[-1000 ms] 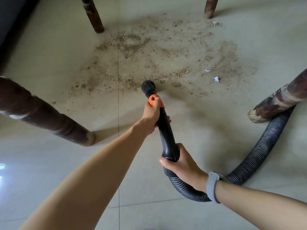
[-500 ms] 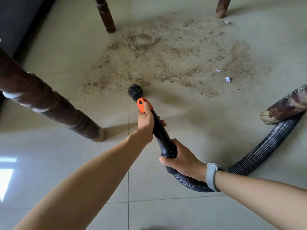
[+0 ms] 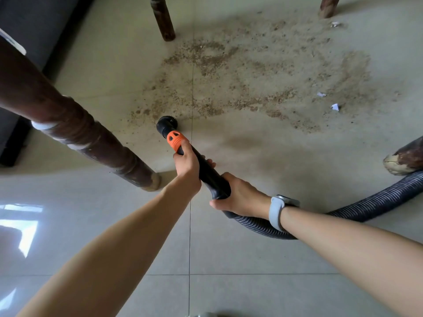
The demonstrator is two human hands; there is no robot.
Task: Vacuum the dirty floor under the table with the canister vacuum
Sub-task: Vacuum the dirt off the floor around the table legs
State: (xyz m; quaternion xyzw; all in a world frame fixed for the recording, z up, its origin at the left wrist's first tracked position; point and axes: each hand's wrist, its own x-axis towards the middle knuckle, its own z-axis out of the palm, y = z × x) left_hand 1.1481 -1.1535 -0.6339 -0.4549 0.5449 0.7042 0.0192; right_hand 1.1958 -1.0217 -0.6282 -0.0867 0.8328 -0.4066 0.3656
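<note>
Both hands are closed around the black vacuum wand (image 3: pixel 206 170): the left hand (image 3: pixel 186 167) is wrapped around it just behind the orange collar (image 3: pixel 175 139), and the right hand (image 3: pixel 240 196) is gripped around the curved rear end, where the ribbed hose (image 3: pixel 366 205) is joined. A pale grey watch (image 3: pixel 278 211) is worn on the right wrist. The round nozzle (image 3: pixel 165 125) is held low at the near left edge of the dirt patch (image 3: pixel 263 81), just left of a tile joint; whether it is touching the floor (image 3: pixel 240 259) cannot be told. Brown grit is spread across the pale tiles between the four dark wooden desk legs, and small white paper scraps (image 3: pixel 335 107) are seen on its right side. One thick desk leg (image 3: pixel 75 131) is seen slanting down at the left, its foot close beside the left forearm. The hose is run from the right hand along the floor to the right, passing just below the foot of another desk leg (image 3: pixel 405 160) at the frame edge. A dark panel (image 3: pixel 34 26) is seen along the upper left.
</note>
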